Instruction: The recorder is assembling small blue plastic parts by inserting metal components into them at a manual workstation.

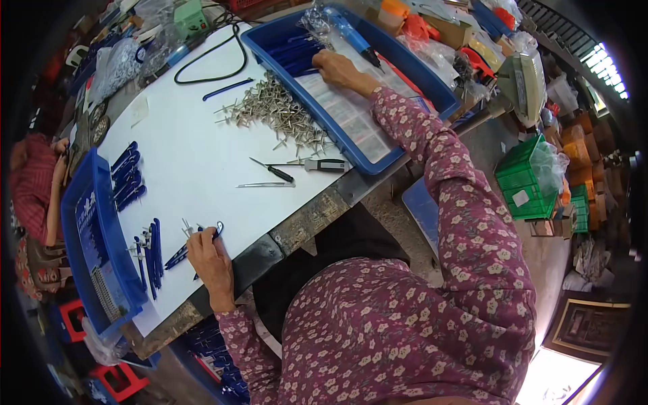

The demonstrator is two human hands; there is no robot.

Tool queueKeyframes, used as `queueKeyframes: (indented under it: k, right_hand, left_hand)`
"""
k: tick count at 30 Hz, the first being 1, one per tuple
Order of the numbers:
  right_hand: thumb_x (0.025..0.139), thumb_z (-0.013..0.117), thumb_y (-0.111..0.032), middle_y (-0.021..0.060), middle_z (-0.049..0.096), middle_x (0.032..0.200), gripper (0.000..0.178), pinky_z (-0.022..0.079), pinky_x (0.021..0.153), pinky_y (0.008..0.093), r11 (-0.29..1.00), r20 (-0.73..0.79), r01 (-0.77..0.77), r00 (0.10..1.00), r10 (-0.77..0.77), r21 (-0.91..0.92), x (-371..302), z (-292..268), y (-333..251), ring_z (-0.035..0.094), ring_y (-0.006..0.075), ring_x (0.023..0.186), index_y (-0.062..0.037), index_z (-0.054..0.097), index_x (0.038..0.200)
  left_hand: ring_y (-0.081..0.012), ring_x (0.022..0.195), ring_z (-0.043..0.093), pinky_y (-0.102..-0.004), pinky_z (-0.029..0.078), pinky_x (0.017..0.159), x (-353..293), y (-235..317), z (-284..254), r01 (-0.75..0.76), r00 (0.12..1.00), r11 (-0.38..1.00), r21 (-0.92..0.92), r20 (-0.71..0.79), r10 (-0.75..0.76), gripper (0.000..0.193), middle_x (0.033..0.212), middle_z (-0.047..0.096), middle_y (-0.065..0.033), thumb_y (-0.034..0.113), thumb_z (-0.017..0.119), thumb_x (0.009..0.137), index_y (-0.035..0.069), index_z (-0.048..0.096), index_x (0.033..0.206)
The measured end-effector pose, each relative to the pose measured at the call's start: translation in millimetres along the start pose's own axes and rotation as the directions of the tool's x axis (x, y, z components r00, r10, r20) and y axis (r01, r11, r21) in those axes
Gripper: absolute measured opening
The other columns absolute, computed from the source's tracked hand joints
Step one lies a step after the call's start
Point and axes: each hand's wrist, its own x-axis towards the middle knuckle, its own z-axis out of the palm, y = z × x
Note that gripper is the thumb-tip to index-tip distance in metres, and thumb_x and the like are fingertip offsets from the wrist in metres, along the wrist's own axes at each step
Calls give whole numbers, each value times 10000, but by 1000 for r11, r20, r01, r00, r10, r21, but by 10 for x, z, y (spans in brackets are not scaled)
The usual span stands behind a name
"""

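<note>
My left hand point(210, 260) is at the near edge of the white table top, fingers curled over a slim blue plastic piece point(218, 230) whose end pokes out by the fingertips. Beside it lie more blue pieces point(156, 256), some with metal pins. My right hand point(341, 71) reaches into the large blue tray point(317, 111), its fingers closed at a heap of dark blue pieces point(287, 54); what they grip is hidden. Between the hands is a pile of metal T-shaped parts point(277, 111).
A screwdriver point(324, 165), a dark-handled pointed tool point(273, 170) and tweezers point(266, 184) lie near the table's edge. A black cord point(216, 74) curls at the back. Another blue tray point(101, 253) stands at left, near another person's arm point(57, 196). A green crate point(530, 179) is at right.
</note>
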Motion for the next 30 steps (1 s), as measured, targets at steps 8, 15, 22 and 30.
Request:
queueKeyframes:
  k: [8, 15, 22, 30]
  right_hand:
    - [727, 529, -55, 125, 536, 807, 115, 469, 594, 391, 890, 79, 318, 948, -309, -327, -9, -152, 58, 567, 305, 744, -31, 521, 839]
    - [609, 545, -79, 169, 598, 743, 141, 454, 597, 414, 950, 277, 166, 957, -90, -264, -12, -546, -174, 580, 333, 697, -14, 555, 734]
    - [686, 568, -93, 52, 555, 698, 168, 408, 533, 276, 921, -50, 70, 997, -55, 382, -269, -1117, -570, 531, 151, 607, -24, 558, 839]
    - [859, 565, -175, 1, 569, 694, 152, 220, 361, 138, 93, 367, -357, 919, -144, 929, -895, -1153, -1821, 311, -11, 427, -34, 536, 905]
  left_hand:
    - [-295, 848, 486, -368, 395, 744, 129, 269, 149, 55, 992, 995, -81, -110, -64, 218, 899, 493, -140, -82, 476, 766, -2, 519, 965]
    - [-151, 738, 460, -250, 391, 663, 201, 445, -171, 226, 919, 768, -599, -132, -373, 156, 901, 482, -81, 0, 442, 870, -23, 501, 1013]
    - [-62, 607, 382, -182, 303, 531, 283, 638, -418, 141, 895, 296, -945, -6, -446, 143, 792, 501, -18, 120, 517, 886, 3, 511, 970]
    - [-99, 460, 414, -202, 305, 407, 214, 777, -418, 217, 837, -196, -956, 285, -466, 124, 649, 492, -61, 152, 470, 914, 29, 468, 928]
